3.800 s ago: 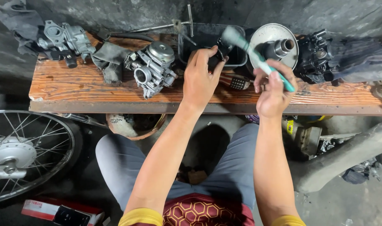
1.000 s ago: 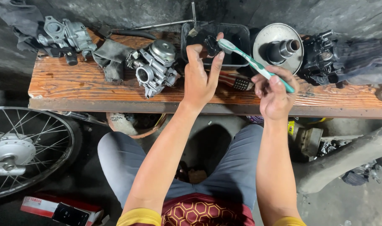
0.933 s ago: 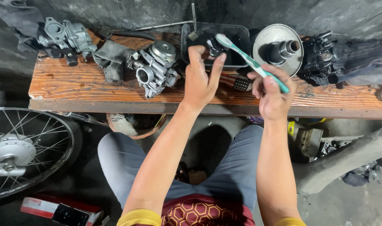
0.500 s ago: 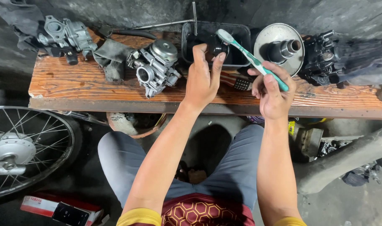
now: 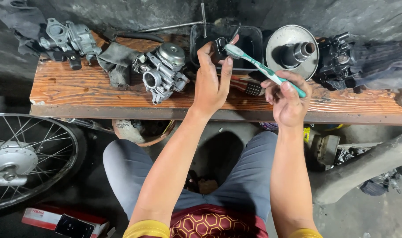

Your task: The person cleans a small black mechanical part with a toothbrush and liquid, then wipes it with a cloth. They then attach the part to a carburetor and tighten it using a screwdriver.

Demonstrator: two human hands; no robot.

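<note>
My left hand holds a small dark metal part up over the black tray. My right hand grips the handle of a green and white toothbrush, and its bristle end touches the small part. A silver carburetor lies on the wooden bench just left of my left hand.
A second carburetor and a dark rag lie at the bench's left. A round metal clutch piece and a black engine part sit at the right. A spoked wheel stands low on the left. A red box lies on the floor.
Over the last seconds the brush head has moved down and left onto the small part in my left hand. My left hand has stayed above the tray.
</note>
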